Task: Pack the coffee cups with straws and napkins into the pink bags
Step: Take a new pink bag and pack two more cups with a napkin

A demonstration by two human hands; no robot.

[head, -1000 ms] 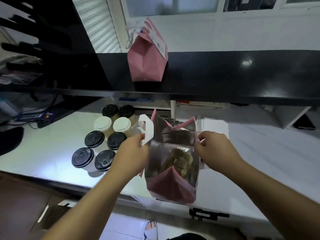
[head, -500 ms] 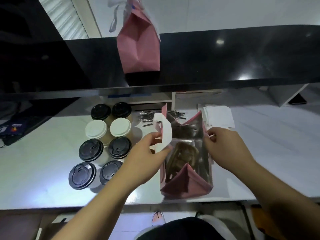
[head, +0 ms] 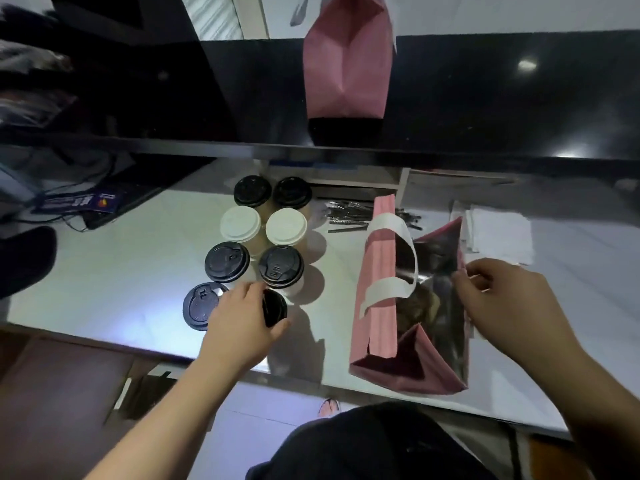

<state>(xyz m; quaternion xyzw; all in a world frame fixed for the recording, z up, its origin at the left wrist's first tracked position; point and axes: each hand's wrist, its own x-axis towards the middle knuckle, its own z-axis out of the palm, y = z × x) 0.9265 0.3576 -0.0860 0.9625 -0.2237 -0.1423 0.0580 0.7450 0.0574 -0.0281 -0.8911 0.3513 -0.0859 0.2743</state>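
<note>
Far left: dark cables and a blue card point(head: 98, 202) lie at the counter's back edge.

Cup cluster point(head: 256, 251) sits left of centre on the white counter point(head: 114, 278): eight lidded cups in two columns, black lids front and back, two white lids in the middle row.

Left hand point(head: 242, 323) is on the nearest right-column black-lid cup point(head: 275, 308), fingers curled round its lid rim. Looks like a grip, but the cup appears not yet lifted.

Straws point(head: 349, 216) are piled behind the cups. Just right of them stands the open pink bag point(head: 377, 299), white handle flopped across its mouth, foil lining showing, something brown already inside.

Right hand point(head: 509, 306) pinches the bag's right rim, holding the mouth open. Napkins point(head: 498, 233) are stacked behind that hand.

Risks, my read:
- Lid-only grip: lid could pop off on the lift and spill.
- Neighbouring cups touch or nearly touch, so a sideways pull could tip one.
- Handle over the mouth could snag the cup going in.
- Bag stands near the front edge; if the right hand lets go, it could fold or tip off.

Surface is glossy white with glare. Above it is a black raised shelf point(head: 502, 98) holding a second pink bag point(head: 346, 71), closed. Room is dim, with a window behind.
</note>
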